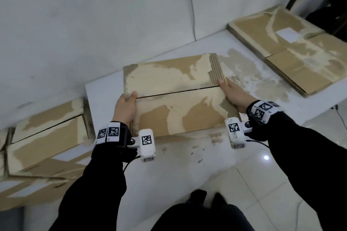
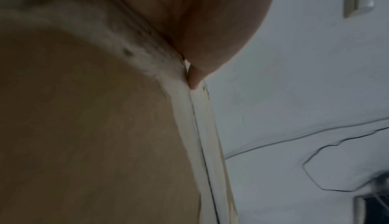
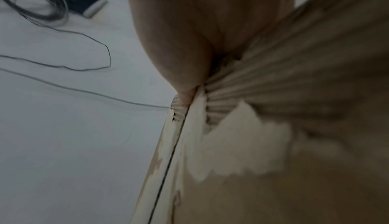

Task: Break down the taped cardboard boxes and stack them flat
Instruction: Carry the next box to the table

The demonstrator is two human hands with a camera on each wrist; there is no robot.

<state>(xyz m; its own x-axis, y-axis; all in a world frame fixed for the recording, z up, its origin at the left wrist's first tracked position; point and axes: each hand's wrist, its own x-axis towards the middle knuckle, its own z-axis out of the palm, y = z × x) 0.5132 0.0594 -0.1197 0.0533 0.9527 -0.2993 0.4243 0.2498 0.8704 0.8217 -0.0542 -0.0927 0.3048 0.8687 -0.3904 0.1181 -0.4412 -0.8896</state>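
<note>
Both hands hold a closed cardboard box [image 1: 174,95] over the white counter [image 1: 244,73]: left hand [image 1: 125,108] fingers clamped on its left end, right hand [image 1: 233,93] fingers on its right. Beyond the right fingers lies flattened cardboard [image 1: 293,47]; left of the left fingers, more boxes [image 1: 47,137] on the tiled floor [image 1: 206,174] by a white wall [image 1: 93,15].

Boxes, assembled: two — one [image 1: 174,97] gripped at both ends, one [image 1: 47,137] at left on a heap of flattened cardboard [image 1: 33,191], sheets uncountable.
Flattened stack [image 1: 293,47]: one, sheets uncountable.
Hands: two, left [image 1: 125,108] and right [image 1: 233,93].
Wrist cameras: two.
Wall cables [image 1: 191,3]: one.
</note>
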